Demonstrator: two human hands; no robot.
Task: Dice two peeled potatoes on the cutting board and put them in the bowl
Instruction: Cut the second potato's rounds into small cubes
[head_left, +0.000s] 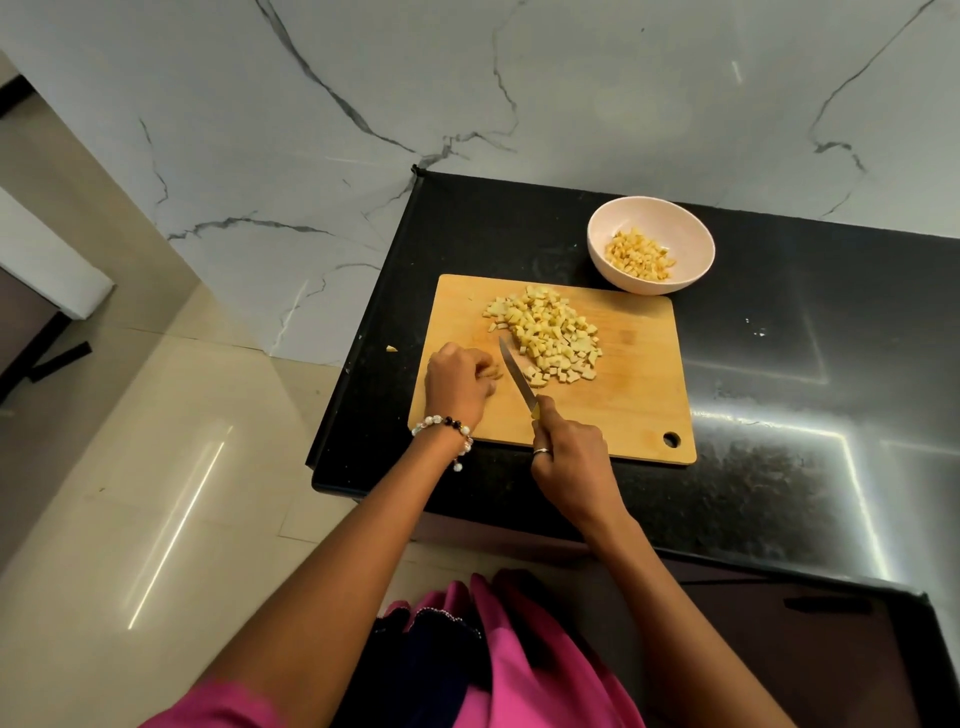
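Observation:
A wooden cutting board (634, 374) lies on the black counter. On its middle sits a heap of diced potato (548, 335). My left hand (457, 382) rests on the board's left side, its curled fingers holding a small potato piece (493, 373). Gripped in my right hand (569, 460) is a knife (517, 376) with a yellow handle, the blade pointing up-left between the small piece and the heap. A pale pink bowl (685, 228) stands behind the board's right corner with diced potato (640, 255) inside.
The black counter (779, 364) ends at its left edge just beside the board, with tiled floor (156, 467) below. One stray potato bit (391, 348) lies on the counter's left edge. A marble wall (467, 78) rises behind.

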